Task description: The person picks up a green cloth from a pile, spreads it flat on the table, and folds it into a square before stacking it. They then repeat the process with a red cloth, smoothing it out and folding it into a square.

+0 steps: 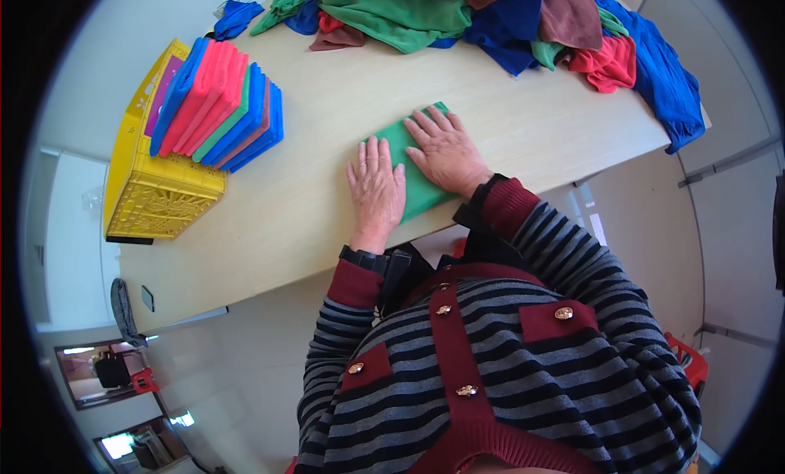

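- Hands, two; the left hand (376,188) lies flat, palm down, over the left edge of the cloth, its fingers stretched out and near one another; the right hand (448,153) lies flat on the far right part of the same cloth, fingers slightly spread; the two hands are apart, with a strip of green showing between them, and neither is clamped on anything;
- Green folded cloth (419,198), one; it lies flat on the table (302,204), near the front edge, directly before the person and beneath both hands;
- Yellow basket (168,198), one; it stands toward the left end of the table, well apart from the hands;
- Row of folded cloths (221,106), one, at the basket; the colours run, from left to right, blue, red, green, blue, brown and blue, with more than one red; overlapping edges prevent an exact count;
- Heap of loose cloths (392,15), one, along the far side of the table, in green, blue, brown and red; the pieces overlap and cannot be counted; a blue end hangs over the right table edge;
- Small blue cloth (237,20), one, at the far left corner;
- Phone (148,299), one, dark, near the left table edge;
- Wristbands, two, black; one (365,260) on each wrist.
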Demonstrator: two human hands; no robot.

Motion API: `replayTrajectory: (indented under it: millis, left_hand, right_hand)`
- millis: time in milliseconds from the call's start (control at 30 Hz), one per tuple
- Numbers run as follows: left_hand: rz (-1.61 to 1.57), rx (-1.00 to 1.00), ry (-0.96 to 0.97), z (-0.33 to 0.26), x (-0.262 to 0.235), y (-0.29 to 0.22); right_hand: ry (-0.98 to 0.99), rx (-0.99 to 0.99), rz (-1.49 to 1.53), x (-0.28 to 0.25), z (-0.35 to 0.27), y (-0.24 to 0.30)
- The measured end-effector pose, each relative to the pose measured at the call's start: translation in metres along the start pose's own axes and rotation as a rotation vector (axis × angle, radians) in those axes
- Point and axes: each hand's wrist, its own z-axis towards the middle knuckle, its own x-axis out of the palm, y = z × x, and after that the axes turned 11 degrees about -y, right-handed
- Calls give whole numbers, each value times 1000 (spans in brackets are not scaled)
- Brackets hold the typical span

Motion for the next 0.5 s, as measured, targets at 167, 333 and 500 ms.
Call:
replayTrajectory:
  millis: [167, 333, 500]
  left_hand:
    - [-6, -7, 3, -3, -4, -4]
    - [3, -3, 6, -2, -11, -7]
    - [-34, 63, -53, -15, -22, -11]
  right_hand:
    - [9, 55, -4, -7, -2, -2]
    - [7, 63, -11, -13, -5, -8]
    - [14, 108, -8, -20, -9, -16]
